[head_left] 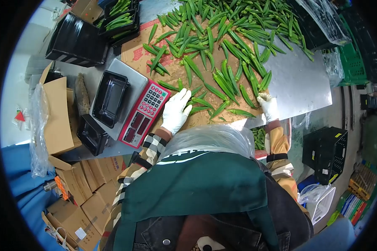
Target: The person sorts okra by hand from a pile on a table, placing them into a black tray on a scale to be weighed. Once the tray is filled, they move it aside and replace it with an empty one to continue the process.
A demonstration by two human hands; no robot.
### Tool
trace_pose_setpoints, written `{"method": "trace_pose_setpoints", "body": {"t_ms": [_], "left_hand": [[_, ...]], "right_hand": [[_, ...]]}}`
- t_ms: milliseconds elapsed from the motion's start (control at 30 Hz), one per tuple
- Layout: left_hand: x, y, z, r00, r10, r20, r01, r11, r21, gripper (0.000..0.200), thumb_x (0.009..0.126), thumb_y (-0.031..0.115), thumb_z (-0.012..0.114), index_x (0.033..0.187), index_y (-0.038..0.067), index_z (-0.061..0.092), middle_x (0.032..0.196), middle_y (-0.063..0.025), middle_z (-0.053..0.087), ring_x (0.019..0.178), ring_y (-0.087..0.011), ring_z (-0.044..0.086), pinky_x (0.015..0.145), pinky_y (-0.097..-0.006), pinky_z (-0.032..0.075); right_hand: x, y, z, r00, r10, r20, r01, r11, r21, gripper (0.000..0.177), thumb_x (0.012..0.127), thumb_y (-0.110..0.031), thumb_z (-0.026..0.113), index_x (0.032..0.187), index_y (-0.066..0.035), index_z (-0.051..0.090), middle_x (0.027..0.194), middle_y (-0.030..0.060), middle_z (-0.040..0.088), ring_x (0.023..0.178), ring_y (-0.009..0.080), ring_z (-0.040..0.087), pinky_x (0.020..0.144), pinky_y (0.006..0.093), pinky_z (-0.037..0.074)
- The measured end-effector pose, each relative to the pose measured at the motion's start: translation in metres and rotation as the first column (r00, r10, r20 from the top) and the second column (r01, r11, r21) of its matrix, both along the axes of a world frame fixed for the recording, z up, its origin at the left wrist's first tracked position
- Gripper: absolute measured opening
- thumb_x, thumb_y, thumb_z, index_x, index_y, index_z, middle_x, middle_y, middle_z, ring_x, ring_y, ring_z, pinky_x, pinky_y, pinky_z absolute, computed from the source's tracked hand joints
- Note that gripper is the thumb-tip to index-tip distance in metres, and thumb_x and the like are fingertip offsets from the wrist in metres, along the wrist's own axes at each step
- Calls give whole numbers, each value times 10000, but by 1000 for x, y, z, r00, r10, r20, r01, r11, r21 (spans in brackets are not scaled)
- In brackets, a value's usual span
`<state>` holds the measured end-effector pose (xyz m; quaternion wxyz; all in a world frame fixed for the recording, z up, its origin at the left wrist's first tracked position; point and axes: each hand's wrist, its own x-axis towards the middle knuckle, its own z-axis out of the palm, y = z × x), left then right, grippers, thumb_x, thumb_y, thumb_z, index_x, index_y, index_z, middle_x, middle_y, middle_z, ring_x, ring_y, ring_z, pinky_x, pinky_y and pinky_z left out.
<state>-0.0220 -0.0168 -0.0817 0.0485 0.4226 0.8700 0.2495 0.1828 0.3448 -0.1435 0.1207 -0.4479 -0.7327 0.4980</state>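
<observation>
Okra pods (224, 83) lie scattered over a flattened cardboard sheet (176, 71) on the metal table. My left hand (176, 112), in a white glove, rests at the near left edge of the okra. Its fingers stretch forward beside a few pods, and nothing shows in its grasp. At the right edge of the cardboard, my gloved right hand (269, 107) has its fingers curled together at the lower end of an okra pod (265, 80). To the left stands a scale with a red keypad panel (144, 111), and a black plastic tray (110, 98) sits on its platform.
Another black tray (92, 134) leans beside the scale. Black trays filled with okra (119, 21) stand at the back left, near a black bin (77, 39). Cardboard boxes (79, 188) are at lower left. Crates (324, 154) stand on the floor at right.
</observation>
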Motion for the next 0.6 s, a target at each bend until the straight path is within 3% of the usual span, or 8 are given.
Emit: {"method": "trace_pose_setpoints", "body": {"t_ms": [67, 167, 267, 300, 500, 600], "left_hand": [[0, 0, -1, 1000, 3, -1, -3, 1000, 0, 565, 867, 221, 725, 1401, 118, 574, 1415, -155, 574, 1246, -346, 561, 1043, -442, 460], [-1, -1, -3, 1000, 3, -5, -3, 1000, 1, 562, 871, 225, 722, 1403, 122, 574, 1422, -148, 570, 1252, -342, 557, 1045, -440, 456], [0, 0, -1, 1000, 12, 16, -12, 1000, -10, 562, 876, 230, 717, 1408, 124, 570, 1421, -145, 571, 1250, -343, 557, 1043, -442, 455], [1, 0, -1, 1000, 8, 12, -8, 1000, -6, 563, 877, 231, 717, 1409, 124, 568, 1420, -145, 571, 1250, -343, 557, 1043, -443, 454], [0, -1, -2, 1000, 1, -1, -1, 1000, 0, 566, 878, 233, 717, 1412, 124, 564, 1420, -147, 570, 1251, -344, 555, 1045, -448, 452], [0, -1, -1, 1000, 1, 2, -1, 1000, -3, 568, 877, 232, 718, 1413, 125, 563, 1424, -149, 566, 1252, -345, 554, 1048, -448, 450]], "right_hand": [[-2, -15, 12, 998, -9, 68, -12, 955, 297, 210, 861, -90, 748, 1061, -25, 747, 895, 112, 736, 788, 186, 686, 760, 305, 544], [-9, -39, 27, 996, 37, -87, 1, 917, 399, 201, 858, -132, 751, 1035, -38, 751, 952, 134, 725, 851, 260, 696, 803, 355, 547], [-8, -57, 19, 965, 227, 135, -263, 806, 529, 236, 846, -175, 764, 1045, -48, 745, 987, 137, 708, 929, 314, 671, 863, 401, 527], [-13, -63, 17, 975, 183, 129, -223, 814, 536, 255, 835, -205, 772, 1043, -64, 728, 983, 140, 691, 978, 349, 646, 897, 424, 504], [-13, -74, 31, 931, 210, 299, -332, 829, 449, 353, 809, -210, 796, 1094, -63, 650, 1043, 144, 681, 969, 356, 637, 845, 424, 507], [-13, -80, 38, 931, 189, 312, -284, 913, 294, 452, 798, -133, 800, 1198, -43, 611, 1048, 139, 673, 916, 318, 638, 839, 412, 517]]}}
